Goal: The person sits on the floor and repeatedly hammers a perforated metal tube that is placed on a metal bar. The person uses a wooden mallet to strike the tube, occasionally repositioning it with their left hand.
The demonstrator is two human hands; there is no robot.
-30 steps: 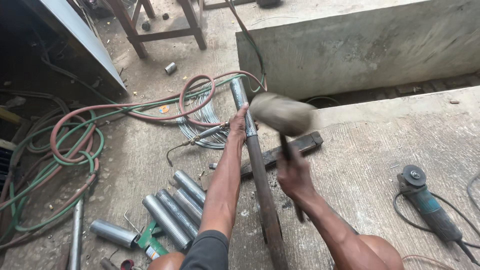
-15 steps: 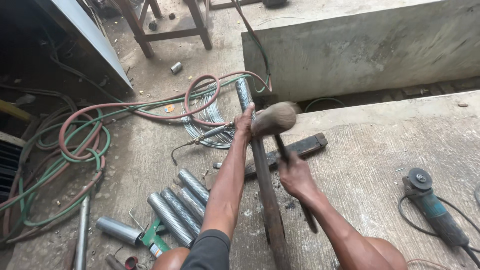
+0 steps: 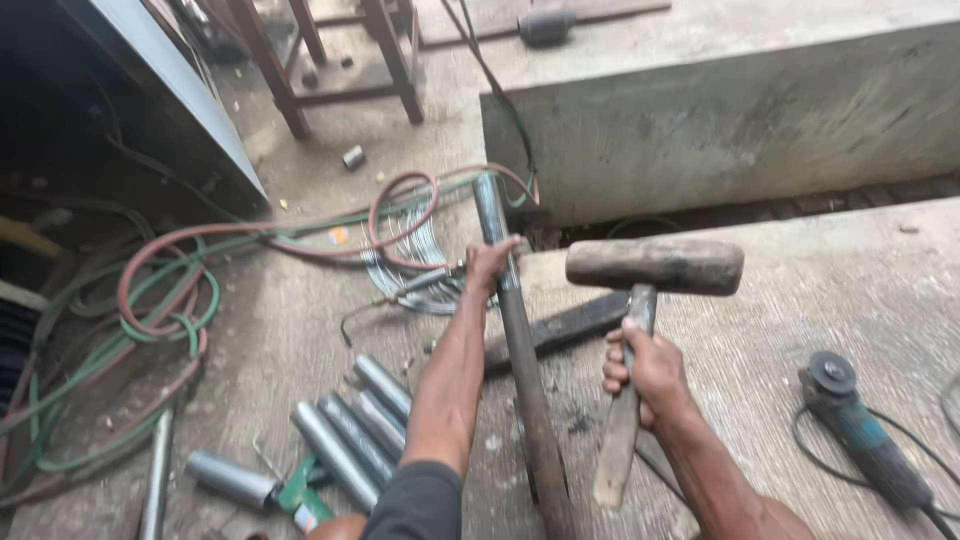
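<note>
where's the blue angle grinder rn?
Head view, lower right: the blue angle grinder lies on the concrete slab, right of the right hand holding the wooden-handled hammer.

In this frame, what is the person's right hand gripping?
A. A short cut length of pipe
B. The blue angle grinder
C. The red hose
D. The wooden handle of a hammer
D. The right hand is closed around the wooden handle of the hammer, whose head is raised over the concrete slab, while the left hand holds the long pipe; the angle grinder lies untouched on the slab.
</note>
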